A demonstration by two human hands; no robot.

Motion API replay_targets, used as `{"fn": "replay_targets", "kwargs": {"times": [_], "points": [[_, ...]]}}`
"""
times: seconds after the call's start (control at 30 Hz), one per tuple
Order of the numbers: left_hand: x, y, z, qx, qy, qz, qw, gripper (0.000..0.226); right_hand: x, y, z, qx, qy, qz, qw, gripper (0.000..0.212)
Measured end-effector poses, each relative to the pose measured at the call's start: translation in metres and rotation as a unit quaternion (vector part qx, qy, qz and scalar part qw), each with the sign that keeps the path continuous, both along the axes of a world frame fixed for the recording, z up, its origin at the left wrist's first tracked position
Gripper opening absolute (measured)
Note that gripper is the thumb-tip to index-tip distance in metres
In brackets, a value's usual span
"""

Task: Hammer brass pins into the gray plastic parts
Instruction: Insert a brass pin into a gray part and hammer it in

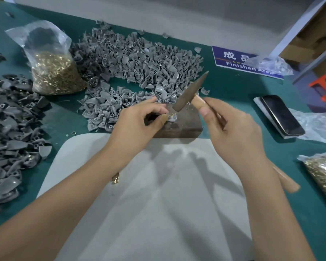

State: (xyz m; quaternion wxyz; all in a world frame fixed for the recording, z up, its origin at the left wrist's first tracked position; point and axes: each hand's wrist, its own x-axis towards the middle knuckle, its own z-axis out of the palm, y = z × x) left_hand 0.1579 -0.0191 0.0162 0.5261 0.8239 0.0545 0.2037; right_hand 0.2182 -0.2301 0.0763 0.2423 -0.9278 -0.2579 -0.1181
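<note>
Left hand pinches one gray plastic part between thumb and forefinger, holding it down on the dark block at centre of the surface. A brass pin stands in the part's hole, head up, not yet seated as far as can be judged.

Right hand is wrapped around the wooden handle of the hammer, choked up close to the head. The head is raised and tilted, its striking end just above and to 1 o'clock of the pin; apart from it, no contact.

Supply: big heap of gray parts at 11–12 o'clock of the block, a darker heap at 9 o'clock. Bag of brass pins at 10 o'clock, a second bag at 4 o'clock. A few loose pins lie by the left wrist. Phone at 3 o'clock, "Finished Area" sign at 1 o'clock.

Judgement on the strike:
- Bring the face down square on the pin head; the present tilt would likely glance off or bend the pin.
- Short, light taps suit the choked grip; the plastic could crack under a heavy blow.
- Left fingertips sit just beside the pin. Slide them to the part's outer edge before striking.
- Keep the part flat on the block so the pin drives straight.
</note>
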Motion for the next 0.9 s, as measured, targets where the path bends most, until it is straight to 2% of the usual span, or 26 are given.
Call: {"fn": "replay_targets", "kwargs": {"times": [0.17, 0.33, 0.43, 0.5, 0.6, 0.7, 0.77, 0.83, 0.9], "points": [[-0.004, 0.001, 0.002, 0.017, 0.007, 0.001, 1.0, 0.009, -0.012, 0.002, -0.008, 0.011, -0.057, 0.002, 0.998, 0.031], [-0.002, -0.001, 0.003, 0.023, 0.008, -0.005, 1.0, 0.01, -0.016, 0.008, -0.008, 0.111, -0.097, 0.006, 0.989, 0.028], [-0.002, 0.0, 0.003, 0.035, 0.012, 0.003, 0.999, 0.009, -0.018, 0.007, -0.007, 0.125, -0.103, -0.011, 0.987, 0.029], [-0.003, 0.0, 0.004, 0.033, 0.013, 0.005, 0.999, 0.008, -0.019, 0.007, -0.008, 0.109, -0.076, -0.02, 0.991, 0.028], [-0.003, -0.002, 0.005, 0.017, 0.017, 0.013, 1.0, 0.008, -0.02, 0.006, -0.01, 0.025, -0.064, -0.034, 0.997, 0.026], [-0.003, -0.001, 0.006, 0.023, 0.017, 0.011, 1.0, 0.007, -0.02, 0.004, -0.006, 0.082, -0.09, -0.067, 0.99, 0.028], [-0.003, 0.0, 0.006, 0.026, 0.018, 0.007, 0.999, 0.007, -0.02, 0.007, -0.005, 0.098, -0.087, -0.055, 0.99, 0.029], [-0.003, 0.0, 0.007, 0.017, 0.018, 0.0, 1.0, 0.008, -0.023, 0.01, -0.006, 0.03, -0.064, -0.024, 0.997, 0.029], [-0.003, 0.0, 0.008, 0.016, 0.022, 0.001, 1.0, 0.009, -0.025, 0.01, -0.007, -0.002, -0.087, -0.023, 0.996, 0.026]]}}
